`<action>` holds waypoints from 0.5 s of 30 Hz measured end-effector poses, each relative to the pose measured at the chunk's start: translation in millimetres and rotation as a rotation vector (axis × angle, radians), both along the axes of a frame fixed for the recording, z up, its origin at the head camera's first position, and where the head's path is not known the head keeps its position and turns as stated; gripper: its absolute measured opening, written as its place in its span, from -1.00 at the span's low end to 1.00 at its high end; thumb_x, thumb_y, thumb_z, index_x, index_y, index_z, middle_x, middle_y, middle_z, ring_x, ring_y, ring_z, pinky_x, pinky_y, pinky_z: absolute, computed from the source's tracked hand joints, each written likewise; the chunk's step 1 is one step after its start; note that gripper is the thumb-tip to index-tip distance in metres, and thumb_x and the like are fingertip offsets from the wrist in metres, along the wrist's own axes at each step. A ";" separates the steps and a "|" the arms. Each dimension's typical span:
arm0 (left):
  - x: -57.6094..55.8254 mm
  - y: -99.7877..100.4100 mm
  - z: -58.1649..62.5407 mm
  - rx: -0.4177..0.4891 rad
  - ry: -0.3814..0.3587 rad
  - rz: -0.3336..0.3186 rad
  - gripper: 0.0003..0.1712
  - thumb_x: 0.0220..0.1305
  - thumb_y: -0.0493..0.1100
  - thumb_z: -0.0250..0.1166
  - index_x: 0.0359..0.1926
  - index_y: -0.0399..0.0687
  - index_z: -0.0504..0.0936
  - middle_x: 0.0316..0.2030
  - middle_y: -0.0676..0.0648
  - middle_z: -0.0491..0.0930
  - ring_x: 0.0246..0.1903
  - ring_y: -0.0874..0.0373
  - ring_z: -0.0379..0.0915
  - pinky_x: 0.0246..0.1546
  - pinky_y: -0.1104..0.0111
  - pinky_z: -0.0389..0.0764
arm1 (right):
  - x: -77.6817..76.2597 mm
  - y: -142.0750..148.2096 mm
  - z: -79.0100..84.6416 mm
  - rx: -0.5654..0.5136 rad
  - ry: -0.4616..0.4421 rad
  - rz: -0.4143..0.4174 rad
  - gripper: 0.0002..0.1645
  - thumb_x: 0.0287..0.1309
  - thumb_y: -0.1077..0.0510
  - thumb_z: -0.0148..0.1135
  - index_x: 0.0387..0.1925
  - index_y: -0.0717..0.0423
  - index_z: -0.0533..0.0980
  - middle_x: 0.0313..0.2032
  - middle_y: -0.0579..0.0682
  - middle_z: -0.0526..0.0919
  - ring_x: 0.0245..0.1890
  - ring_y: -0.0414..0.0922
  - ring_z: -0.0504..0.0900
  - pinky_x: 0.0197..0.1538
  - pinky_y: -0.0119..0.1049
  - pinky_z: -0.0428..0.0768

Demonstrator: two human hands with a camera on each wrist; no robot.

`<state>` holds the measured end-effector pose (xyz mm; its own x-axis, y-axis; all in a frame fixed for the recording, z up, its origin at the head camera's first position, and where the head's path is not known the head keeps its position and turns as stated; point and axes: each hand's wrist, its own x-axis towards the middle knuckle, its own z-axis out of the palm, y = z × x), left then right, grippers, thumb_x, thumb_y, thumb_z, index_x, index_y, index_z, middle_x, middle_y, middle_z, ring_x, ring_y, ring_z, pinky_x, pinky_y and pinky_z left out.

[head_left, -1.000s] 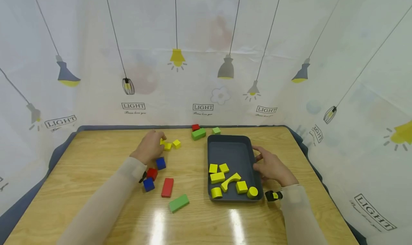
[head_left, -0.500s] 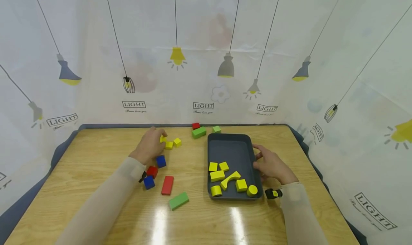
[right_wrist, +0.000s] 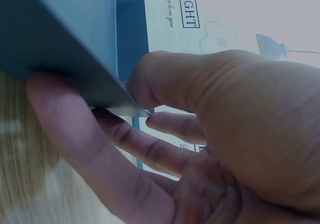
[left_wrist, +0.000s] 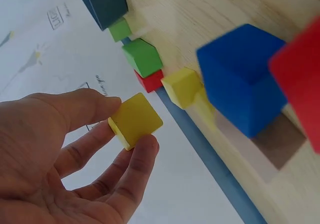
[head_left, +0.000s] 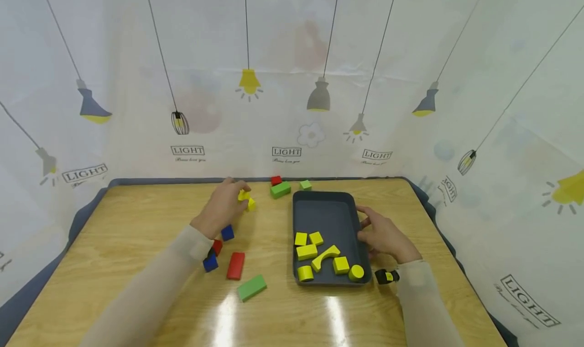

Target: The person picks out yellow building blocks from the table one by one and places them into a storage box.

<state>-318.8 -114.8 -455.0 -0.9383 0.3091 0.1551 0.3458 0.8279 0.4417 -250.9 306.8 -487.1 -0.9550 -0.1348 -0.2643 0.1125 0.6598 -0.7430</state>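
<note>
My left hand pinches a yellow block between thumb and fingertips, raised over the left half of the table. Just past it, another yellow block lies on the wood, partly covered by my fingers in the head view. On the right, my right hand grips the long side of a dark grey tray, the thumb at its rim and the fingers against the outer wall. Several yellow blocks, including an arch and a cylinder, lie in the tray's near half.
Left of the tray lie a red slab, a green slab, two blue cubes and a red block partly hidden by my left wrist. Green blocks and a small red one sit by the back edge.
My left hand has moved right and slightly away from me with the yellow block, over the other yellow blocks. The right hand and the tray have stayed in place.
</note>
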 end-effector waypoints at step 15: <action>6.8 54.7 4.7 0.003 0.093 -0.124 -0.61 0.25 -0.19 0.42 0.10 -0.07 0.64 -0.10 -0.10 0.46 -0.32 0.10 0.40 -0.31 0.36 0.55 | 2.0 -2.9 -0.1 0.018 0.004 -0.006 -0.05 0.24 0.31 0.20 0.56 -0.18 0.05 0.16 0.24 0.46 -0.59 0.06 0.60 -0.51 -0.11 0.66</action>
<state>-311.9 -60.1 -450.3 -0.8744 0.4215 0.2404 0.4850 0.7747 0.4058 -248.9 303.9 -487.2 -0.9569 -0.1242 -0.2624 0.1132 0.6726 -0.7313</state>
